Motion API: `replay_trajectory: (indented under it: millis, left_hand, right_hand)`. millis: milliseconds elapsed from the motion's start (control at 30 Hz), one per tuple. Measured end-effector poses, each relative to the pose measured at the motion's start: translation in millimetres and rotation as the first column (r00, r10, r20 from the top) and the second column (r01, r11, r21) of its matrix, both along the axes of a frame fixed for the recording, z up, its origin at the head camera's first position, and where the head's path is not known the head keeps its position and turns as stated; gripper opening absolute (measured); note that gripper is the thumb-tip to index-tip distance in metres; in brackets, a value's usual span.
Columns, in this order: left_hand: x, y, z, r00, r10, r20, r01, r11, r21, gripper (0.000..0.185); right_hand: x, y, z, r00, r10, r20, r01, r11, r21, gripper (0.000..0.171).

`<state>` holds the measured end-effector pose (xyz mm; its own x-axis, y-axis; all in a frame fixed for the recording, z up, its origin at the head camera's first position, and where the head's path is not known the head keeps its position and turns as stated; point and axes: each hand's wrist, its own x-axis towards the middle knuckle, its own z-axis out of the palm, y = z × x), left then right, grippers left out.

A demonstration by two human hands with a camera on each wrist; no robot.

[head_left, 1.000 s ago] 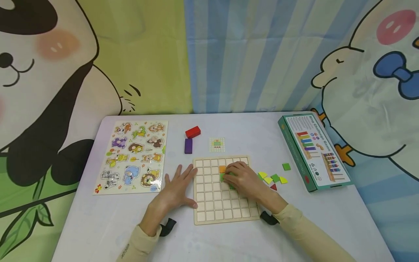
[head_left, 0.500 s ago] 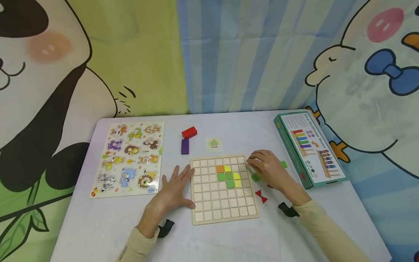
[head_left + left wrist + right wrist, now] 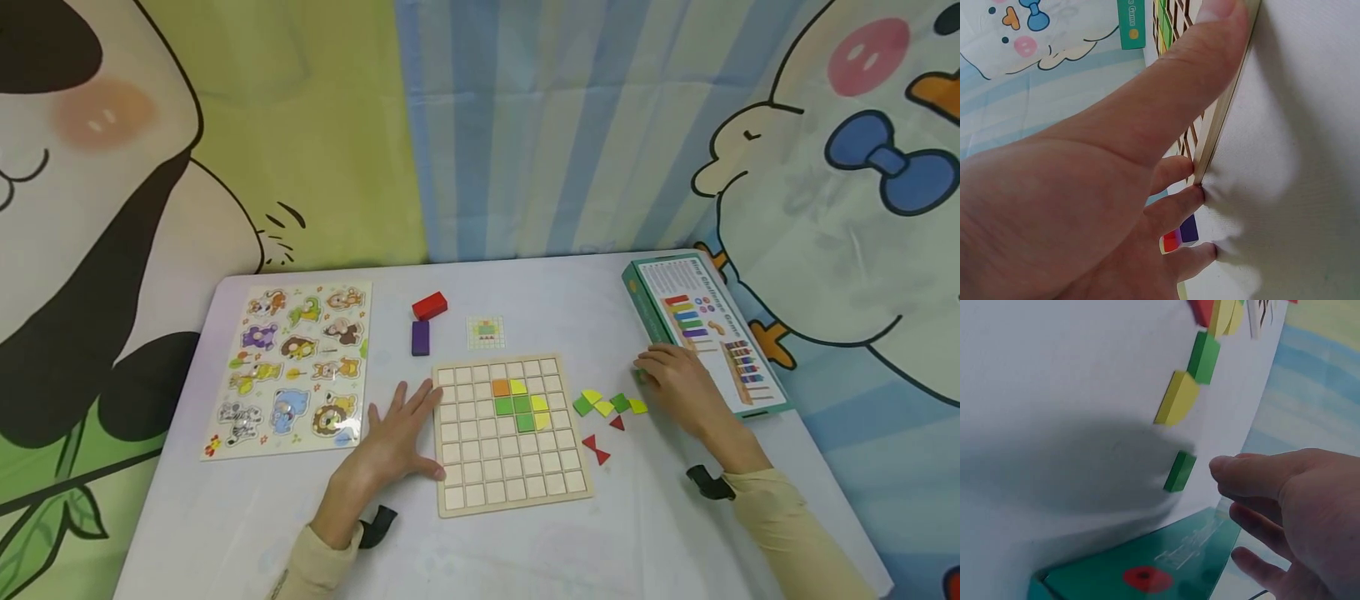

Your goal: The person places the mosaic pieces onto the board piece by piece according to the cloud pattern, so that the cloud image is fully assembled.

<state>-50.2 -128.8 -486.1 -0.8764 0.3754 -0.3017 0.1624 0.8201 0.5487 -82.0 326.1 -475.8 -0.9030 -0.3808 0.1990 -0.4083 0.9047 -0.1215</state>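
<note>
While fingers (image 3: 1235,472) hover, green tile (image 3: 1180,471) lies just beside

Head view: bright, even, diffuse light from above; faint soft shadows under the forearms and along the edges of the table (image 3: 247,517); no glare; backdrop bends slightly toward the frame edges; sharp throughout.
Left wrist view: left hand (image 3: 1085,206) very close, soft and out of focus; cloth nearly washed out.
Right wrist view: dimmer; right hand (image 3: 1285,506) casts a broad grey shadow; slight blur.
</note>
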Motion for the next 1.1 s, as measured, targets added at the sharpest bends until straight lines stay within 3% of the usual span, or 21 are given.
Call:
replay_trajectory:
  millis: [400,567,767,1100]
  left_hand:
    - [2.4,-1,-0.6,1.0,0.013,0.006,-0.013,1.0,0.009,0.126]
    - [2.4,-1,0.3,1.0,0.009,-0.001,-0.009,1.0,-0.002,0.126]
    - [1.1,0,0.2,1.0,0.009,-0.003,-0.009,1.0,0.003,0.126]
    - [0.0,0,0.3,1.0,-0.002,0.001,0.002,1.0,0.0,0.125]
  right_hand:
    - [-3.5,6,-4.5,0.993,-0.032,0.115,0.028,0.999,0.041,0.027]
    - [-3.7,7,-5.7,0.992,-0.031,0.12,0.027,0.999,0.037,0.024]
    - [-4.5,7,-9.1,0.996,-0.008,0.086,0.006,1.0,0.024,0.024]
    - [-8.2,-3,-12.3,0.995,0.081,-0.055,-0.082,0.996,-0.021,0.027]
